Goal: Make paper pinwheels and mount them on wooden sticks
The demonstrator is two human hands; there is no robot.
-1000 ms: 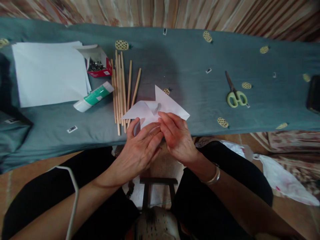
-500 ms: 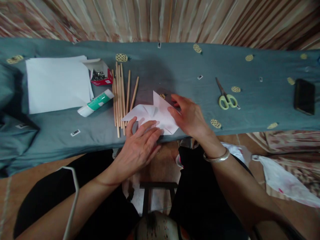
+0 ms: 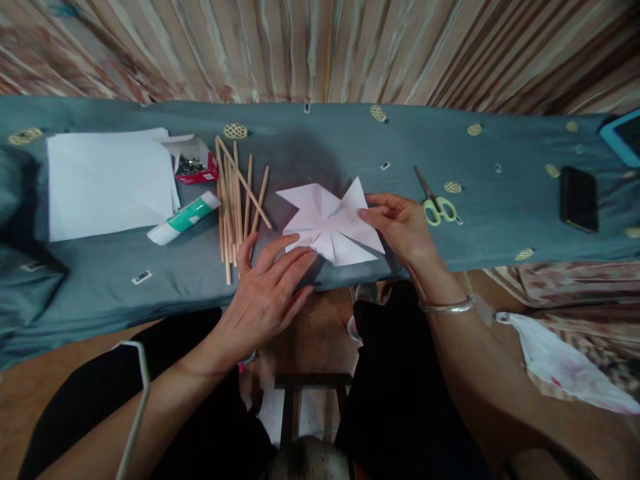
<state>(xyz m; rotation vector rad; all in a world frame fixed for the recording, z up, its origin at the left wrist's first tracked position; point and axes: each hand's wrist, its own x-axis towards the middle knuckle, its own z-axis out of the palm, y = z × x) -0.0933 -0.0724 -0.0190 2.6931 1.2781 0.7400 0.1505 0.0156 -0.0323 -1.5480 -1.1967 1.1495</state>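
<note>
A white paper pinwheel (image 3: pixel 327 223) lies near the front edge of the table, its pointed blades spread out and slits running toward its middle. My right hand (image 3: pixel 403 223) pinches its right side between thumb and fingers. With fingers apart, my left hand (image 3: pixel 273 283) rests at the lower left of the paper, fingertips on its edge. Just left of the pinwheel are several thin wooden sticks (image 3: pixel 227 207), one slanting across the others.
On the left are a stack of white paper (image 3: pixel 107 187), an opened red box of small metal pieces (image 3: pixel 197 175) and a green-and-white tube (image 3: pixel 185 217). Scissors (image 3: pixel 434 203), a black phone (image 3: pixel 579 200) and a blue-edged device (image 3: pixel 623 137) lie to the right.
The pinwheel has turned and its blades have spread flatter. My right hand has shifted to its right edge. One stick now slants across the others. The view has shifted slightly.
</note>
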